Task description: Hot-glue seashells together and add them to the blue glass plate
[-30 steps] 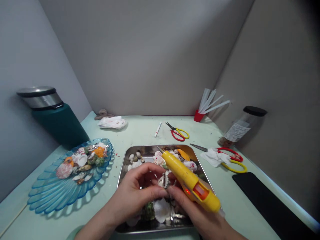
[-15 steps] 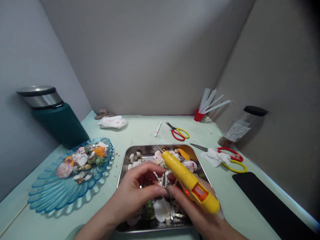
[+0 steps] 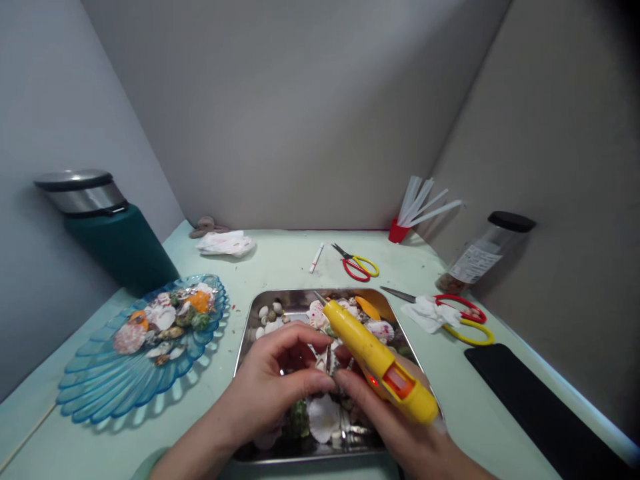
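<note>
Over a metal tray (image 3: 250, 313) of shells, my left hand (image 3: 270, 383) is closed, thumb and fingers pinching a small pale shell piece (image 3: 327, 360). My right hand (image 3: 385, 410) holds a yellow glue gun (image 3: 373, 350), its nozzle pointing up and to the far left and a red light glowing on its side. The right thumb and fingertips also meet the small shell piece from the right side. Its exact shape is partly hidden by the fingers. Below the hands lie a white scallop shell (image 3: 323, 419) and a green shell (image 3: 299, 419) in the tray.
At left, a blue shell-shaped dish (image 3: 115, 380) bears shells beside a green bottle (image 3: 123, 243). Behind the tray lie scissors (image 3: 356, 262) and a white marker (image 3: 317, 258). On the right are larger scissors (image 3: 465, 320) with tissue, a jar (image 3: 480, 257), a red cup (image 3: 399, 232) of glue sticks and a black slab (image 3: 540, 407).
Almost nothing differs. Both hands keep the same pose around the small shell piece, and the glue gun stays in place apart from a very slight shift.
</note>
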`<state>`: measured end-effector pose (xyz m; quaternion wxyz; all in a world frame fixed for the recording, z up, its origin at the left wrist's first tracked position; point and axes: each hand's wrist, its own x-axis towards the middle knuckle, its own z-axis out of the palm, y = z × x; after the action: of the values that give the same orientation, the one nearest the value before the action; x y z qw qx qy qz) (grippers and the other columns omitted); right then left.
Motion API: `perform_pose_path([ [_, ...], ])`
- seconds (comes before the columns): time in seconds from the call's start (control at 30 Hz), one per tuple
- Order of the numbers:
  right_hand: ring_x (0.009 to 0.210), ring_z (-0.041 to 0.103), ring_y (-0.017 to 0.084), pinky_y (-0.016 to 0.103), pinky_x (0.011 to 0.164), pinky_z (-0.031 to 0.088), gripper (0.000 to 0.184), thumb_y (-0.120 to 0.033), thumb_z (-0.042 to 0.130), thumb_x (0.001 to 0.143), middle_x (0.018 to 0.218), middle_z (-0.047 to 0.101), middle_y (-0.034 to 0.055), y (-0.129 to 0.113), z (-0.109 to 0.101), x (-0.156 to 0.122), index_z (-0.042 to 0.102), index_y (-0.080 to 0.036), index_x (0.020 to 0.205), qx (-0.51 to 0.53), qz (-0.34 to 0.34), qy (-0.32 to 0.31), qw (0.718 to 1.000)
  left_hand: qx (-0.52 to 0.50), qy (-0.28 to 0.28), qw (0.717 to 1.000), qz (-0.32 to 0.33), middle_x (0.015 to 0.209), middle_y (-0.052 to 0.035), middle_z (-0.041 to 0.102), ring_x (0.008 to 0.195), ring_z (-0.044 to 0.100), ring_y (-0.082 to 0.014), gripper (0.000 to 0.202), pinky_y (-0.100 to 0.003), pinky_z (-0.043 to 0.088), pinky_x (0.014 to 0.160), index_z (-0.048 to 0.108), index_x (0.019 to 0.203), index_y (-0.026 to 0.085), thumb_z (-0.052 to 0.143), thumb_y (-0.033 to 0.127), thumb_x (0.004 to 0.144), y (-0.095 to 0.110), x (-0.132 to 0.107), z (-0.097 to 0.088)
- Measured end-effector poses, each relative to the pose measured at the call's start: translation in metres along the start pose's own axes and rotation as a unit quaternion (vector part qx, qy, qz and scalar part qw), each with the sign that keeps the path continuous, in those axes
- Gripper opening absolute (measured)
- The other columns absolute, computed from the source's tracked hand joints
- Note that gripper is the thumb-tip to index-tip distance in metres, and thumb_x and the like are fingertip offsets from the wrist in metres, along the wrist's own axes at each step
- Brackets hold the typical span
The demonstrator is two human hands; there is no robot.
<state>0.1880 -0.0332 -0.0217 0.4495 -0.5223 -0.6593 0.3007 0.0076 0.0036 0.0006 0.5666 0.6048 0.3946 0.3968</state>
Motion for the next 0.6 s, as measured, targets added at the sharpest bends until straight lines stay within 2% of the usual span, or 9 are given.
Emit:
perform_pose_path([
  [0.17, 0.067, 0.064, 0.019, 0.029, 0.064, 0.053, 0.019, -0.034, 0.059, 0.082, 0.077, 0.067, 0.0012, -0.005, 0.000, 0.001, 0.063, -0.021, 0.096, 0.009, 0.018, -0.001, 1.000, 0.035, 0.000, 0.999, 0.002, 0.083, 0.0006, 0.062, 0.065, 0.053, -0.0106, 0.026, -0.021, 0.044, 0.060, 0.065, 0.090, 0.019, 0.074, 0.018, 0.066, 0.003, 0.001, 0.000],
  [0.33, 0.064, 0.063, 0.017, 0.028, 0.061, 0.051, 0.016, -0.033, 0.056, 0.084, 0.075, 0.066, 0.0009, -0.013, -0.002, 0.004, 0.063, -0.021, 0.093, 0.008, -0.002, -0.003, 1.000, 0.053, 0.004, 0.998, -0.013, 0.078, 0.0007, 0.060, 0.069, 0.054, -0.0128, 0.030, -0.024, 0.045, 0.063, 0.064, 0.095, 0.018, 0.072, 0.019, 0.066, 0.008, 0.000, 0.001],
  [0.5, 0.079, 0.065, 0.022, 0.032, 0.072, 0.054, 0.023, -0.033, 0.061, 0.081, 0.087, 0.068, 0.0046, -0.002, 0.000, 0.000, 0.063, -0.021, 0.100, 0.004, 0.012, 0.018, 1.000, 0.044, -0.004, 0.998, -0.041, 0.077, -0.0002, 0.060, 0.071, 0.055, -0.0144, 0.040, -0.027, 0.046, 0.067, 0.060, 0.103, 0.018, 0.073, 0.020, 0.065, 0.010, -0.001, 0.003],
  [0.6, 0.078, 0.066, 0.023, 0.033, 0.069, 0.055, 0.027, -0.036, 0.061, 0.080, 0.087, 0.069, 0.0056, 0.004, 0.002, -0.003, 0.063, -0.021, 0.103, 0.010, 0.021, 0.018, 1.000, 0.039, -0.004, 0.998, -0.044, 0.077, -0.0001, 0.060, 0.070, 0.055, -0.0142, 0.036, -0.027, 0.046, 0.066, 0.060, 0.102, 0.018, 0.070, 0.020, 0.068, 0.009, -0.001, 0.002],
])
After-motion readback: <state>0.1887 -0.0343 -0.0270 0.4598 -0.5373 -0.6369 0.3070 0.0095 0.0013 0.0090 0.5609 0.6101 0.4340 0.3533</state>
